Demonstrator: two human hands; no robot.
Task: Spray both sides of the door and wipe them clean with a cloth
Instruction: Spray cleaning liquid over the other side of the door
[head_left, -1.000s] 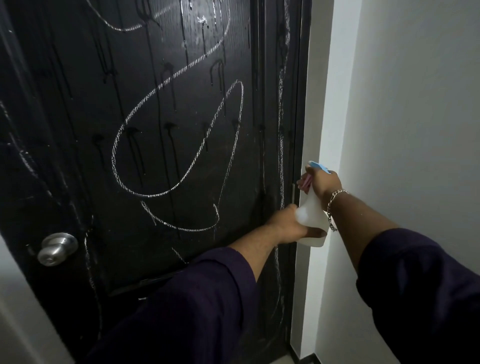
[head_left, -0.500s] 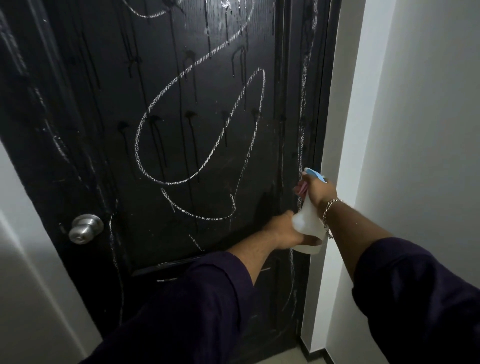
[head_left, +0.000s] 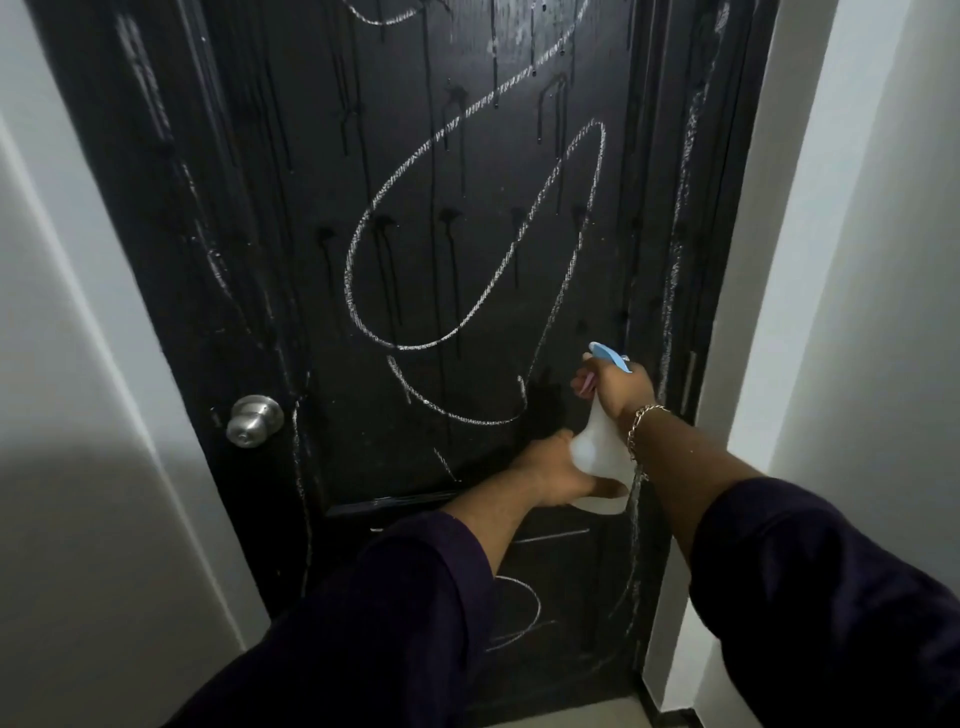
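A black door (head_left: 415, 218) fills the middle of the view, marked with white chalk loops and streaked with dark drips of liquid. Low on its right part I hold a white spray bottle (head_left: 597, 457) with a blue and pink trigger head. My right hand (head_left: 621, 387) grips the neck at the trigger. My left hand (head_left: 558, 473) cups and holds the bottle's body from the left. The nozzle points at the door, close to its surface. No cloth is in view.
A round silver knob (head_left: 254, 420) sits on the door's left side. White walls (head_left: 857, 312) flank the door on both sides, the right one jutting toward me. A strip of pale floor (head_left: 597, 714) shows at the bottom.
The view has shifted so the door sits further right and more of its lower part shows. Both hands with the bottle have moved left along the door, away from its right edge.
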